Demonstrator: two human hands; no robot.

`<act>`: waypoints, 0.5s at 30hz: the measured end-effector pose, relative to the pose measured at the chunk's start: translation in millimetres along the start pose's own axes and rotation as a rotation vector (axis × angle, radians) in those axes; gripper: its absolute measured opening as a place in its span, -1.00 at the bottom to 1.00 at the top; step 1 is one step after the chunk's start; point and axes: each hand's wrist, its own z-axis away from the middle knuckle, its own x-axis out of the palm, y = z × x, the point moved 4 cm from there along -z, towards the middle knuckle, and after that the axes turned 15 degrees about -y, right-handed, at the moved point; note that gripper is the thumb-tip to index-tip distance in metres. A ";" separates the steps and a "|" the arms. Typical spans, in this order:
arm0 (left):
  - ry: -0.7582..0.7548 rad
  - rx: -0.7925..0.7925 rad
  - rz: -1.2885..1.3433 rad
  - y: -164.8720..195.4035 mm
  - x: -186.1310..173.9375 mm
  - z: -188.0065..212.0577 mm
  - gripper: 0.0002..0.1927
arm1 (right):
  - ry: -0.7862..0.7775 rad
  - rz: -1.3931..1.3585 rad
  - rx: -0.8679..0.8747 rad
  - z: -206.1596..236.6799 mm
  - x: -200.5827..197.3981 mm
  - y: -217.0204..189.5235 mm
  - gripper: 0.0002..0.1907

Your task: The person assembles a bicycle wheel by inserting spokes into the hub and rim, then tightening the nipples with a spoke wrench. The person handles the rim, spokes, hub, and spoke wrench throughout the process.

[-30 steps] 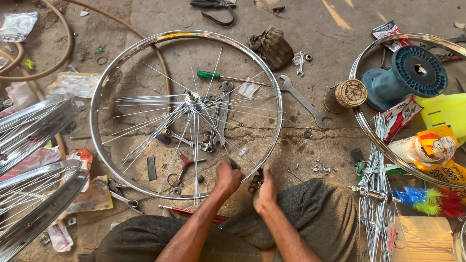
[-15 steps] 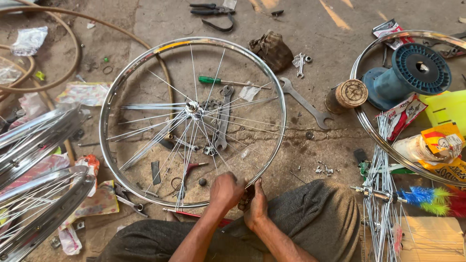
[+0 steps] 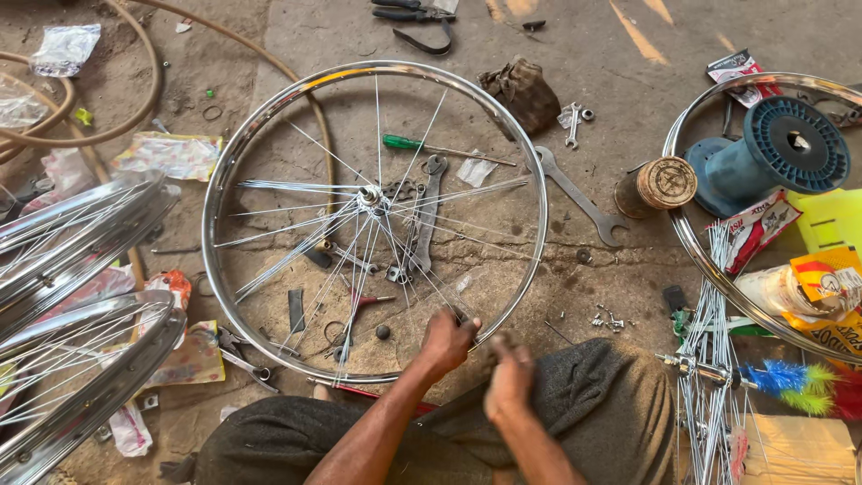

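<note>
head view — left hand (image 3: 446,342) grip clamped on the wheel rim (image 3: 235,162); right hand (image 3: 509,377) blurred — grip cannot tell.

Just the one camera, strapped to my head, looking nearly straight down at the floor (image 3: 628,269) from close up, my hands at the frame's bottom edge.

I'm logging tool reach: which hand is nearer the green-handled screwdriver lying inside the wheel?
Left. The left hand is at the wheel rim's near edge, below the green-handled screwdriver. The right hand, blurred, is outside the rim, farther away.
</note>
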 end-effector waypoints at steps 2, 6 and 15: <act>0.036 -0.009 -0.156 -4.8 1.3 -6.2 -0.66 | 0.063 -0.099 0.003 -8.5 -14.4 -11.3 -0.87; 0.013 -0.011 -0.195 -17.5 -7.6 -17.3 -0.61 | 0.055 -0.167 0.125 -17.9 -17.8 -1.0 -0.92; 0.032 0.070 0.024 1.3 -56.9 4.8 -0.63 | -0.112 -0.296 0.132 -31.7 21.3 5.1 -0.91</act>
